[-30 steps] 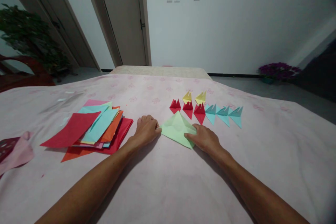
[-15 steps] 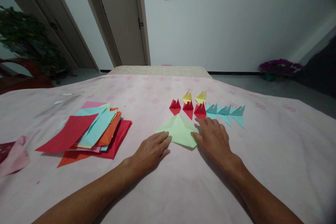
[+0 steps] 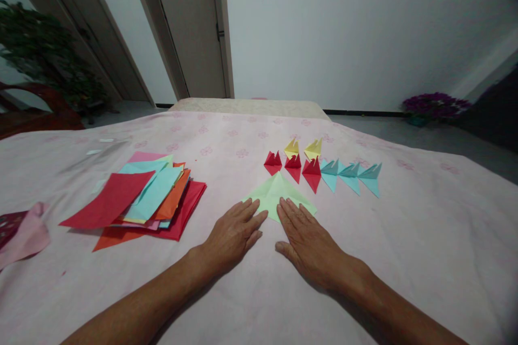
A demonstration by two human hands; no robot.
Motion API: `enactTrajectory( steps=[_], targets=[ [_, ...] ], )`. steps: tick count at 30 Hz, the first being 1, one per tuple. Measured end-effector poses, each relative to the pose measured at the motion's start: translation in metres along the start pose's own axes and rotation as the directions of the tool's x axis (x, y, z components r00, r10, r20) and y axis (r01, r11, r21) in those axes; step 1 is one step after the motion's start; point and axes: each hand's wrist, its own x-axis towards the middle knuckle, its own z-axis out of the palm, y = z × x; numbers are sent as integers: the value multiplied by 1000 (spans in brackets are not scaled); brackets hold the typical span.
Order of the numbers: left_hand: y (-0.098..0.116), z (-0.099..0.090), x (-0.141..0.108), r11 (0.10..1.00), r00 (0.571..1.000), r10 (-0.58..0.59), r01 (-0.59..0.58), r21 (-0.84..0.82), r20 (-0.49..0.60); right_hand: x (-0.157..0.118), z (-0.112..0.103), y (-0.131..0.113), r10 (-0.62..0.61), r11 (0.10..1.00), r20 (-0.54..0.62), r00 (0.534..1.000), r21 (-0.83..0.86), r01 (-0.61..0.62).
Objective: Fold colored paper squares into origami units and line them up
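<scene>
A pale green sheet of origami paper (image 3: 279, 186) lies on the cloth in front of me, its far corner pointing away and creases showing. My left hand (image 3: 237, 229) rests flat with fingers stretched over the sheet's left near part. My right hand (image 3: 309, 242) lies flat too, its fingertips pressing the right near part, thumb out to the left on the cloth. Both hands cover the paper's near edge. Just beyond the sheet stand folded paper birds: red ones (image 3: 312, 172), light blue ones (image 3: 349, 175) to the right, and two yellow ones (image 3: 313, 149) behind.
A loose pile of coloured paper (image 3: 162, 188) in red, blue and orange lies to the left. At the far left is a pink and dark red cloth-like item (image 3: 30, 237). A flowered pink tablecloth (image 3: 218, 167) covers the table. A chair (image 3: 36, 108) stands at the left.
My right hand has moved left and nearer from the sheet's right edge and now lies flat on the paper. The left hand stays on its left part. The view has shifted slightly.
</scene>
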Motion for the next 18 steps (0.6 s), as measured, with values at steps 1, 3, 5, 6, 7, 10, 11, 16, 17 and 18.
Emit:
enactTrajectory(
  steps=[1,3,5,6,7,10,11,16,17,18],
  targets=[
    [0,0,0,1000,1000,-5,5,8,-3,-1,-5,3,17,1000,16,1000,-10,-17],
    [1,1,0,1000,1000,-10,10,27,-11,3,-19,10,82,996,42,996,-36,-81],
    [2,2,1,999,999,-4,6,44,-36,15,-37,16,176,983,20,984,-58,-174],
    [3,3,2,999,999,1,2,51,-49,24,-45,19,219,974,-12,976,-61,-220],
    [3,3,3,998,998,4,0,56,-60,34,-51,21,254,965,-66,965,-50,-258],
    [5,4,4,998,998,-2,6,59,-68,66,-56,24,339,941,-175,924,52,-335],
    [6,3,4,998,998,-10,13,57,-65,75,-53,24,366,931,-171,915,73,-358],
    [12,0,1,996,998,-58,60,63,-40,96,-20,20,499,860,-168,850,220,-461],
    [12,0,1,996,997,-66,68,60,-34,97,-16,20,521,845,-183,834,243,-475],
    [13,0,0,996,997,-72,73,54,-28,97,-12,21,542,831,-196,817,270,-486]
  ],
)
